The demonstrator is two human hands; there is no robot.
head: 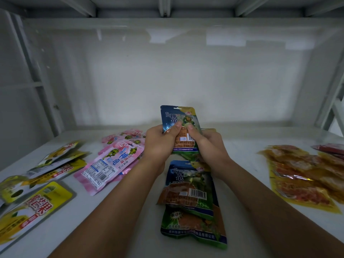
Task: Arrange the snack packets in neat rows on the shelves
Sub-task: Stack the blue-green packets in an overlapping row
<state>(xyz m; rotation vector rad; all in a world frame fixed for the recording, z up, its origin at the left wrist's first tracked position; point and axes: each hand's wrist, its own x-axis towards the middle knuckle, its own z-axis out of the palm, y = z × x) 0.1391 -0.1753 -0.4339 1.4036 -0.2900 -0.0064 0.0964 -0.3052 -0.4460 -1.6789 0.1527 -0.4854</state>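
Blue-green packet (179, 125) reading 神龟 — clamped by left hand (160, 144), right hand (208, 146) fingers.

A blue-and-green packet (181, 127) with an orange panel is seen above matching blue, green and orange packets (191, 203), pink packets (109, 164) printed with green turtles, yellow-and-white packets (33, 203), translucent orange-yellow packets (305, 177), and a white shelf (130, 229).
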